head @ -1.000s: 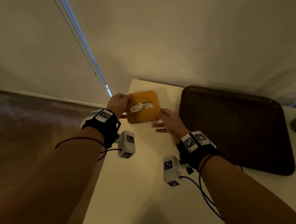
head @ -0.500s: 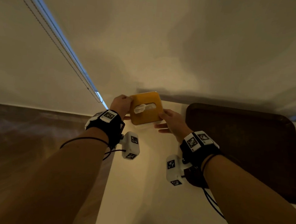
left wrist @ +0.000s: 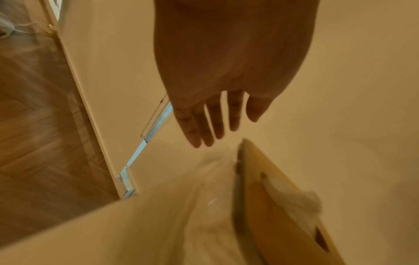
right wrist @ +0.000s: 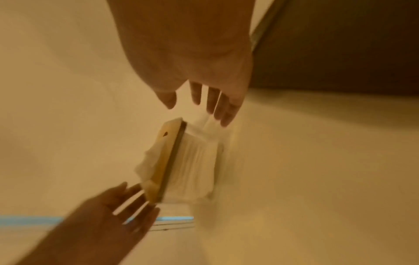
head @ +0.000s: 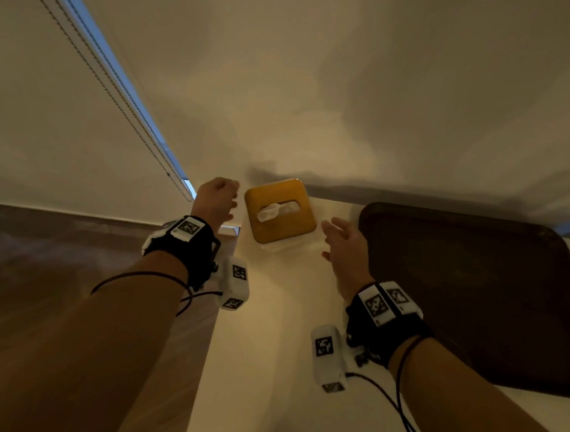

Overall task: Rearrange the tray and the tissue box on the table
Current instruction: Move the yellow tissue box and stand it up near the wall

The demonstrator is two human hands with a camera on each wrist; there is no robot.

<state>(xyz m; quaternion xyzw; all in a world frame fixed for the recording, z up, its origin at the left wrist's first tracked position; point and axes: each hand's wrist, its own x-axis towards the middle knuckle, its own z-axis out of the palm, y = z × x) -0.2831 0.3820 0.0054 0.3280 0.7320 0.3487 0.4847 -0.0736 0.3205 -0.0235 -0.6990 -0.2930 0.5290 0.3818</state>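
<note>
Beside dark brown rectangular tray, on its left: square white tissue box with amber wooden lid, at table's far corner. Left hand and right hand flank box, fingers straight, empty; right hand nearer tray.

head view looking down, both wrist views close on tissue box

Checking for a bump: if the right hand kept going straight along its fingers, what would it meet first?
Probably the wall behind the white table; the right hand points just past the wood-lidded tissue box, though depth is unclear.
</note>
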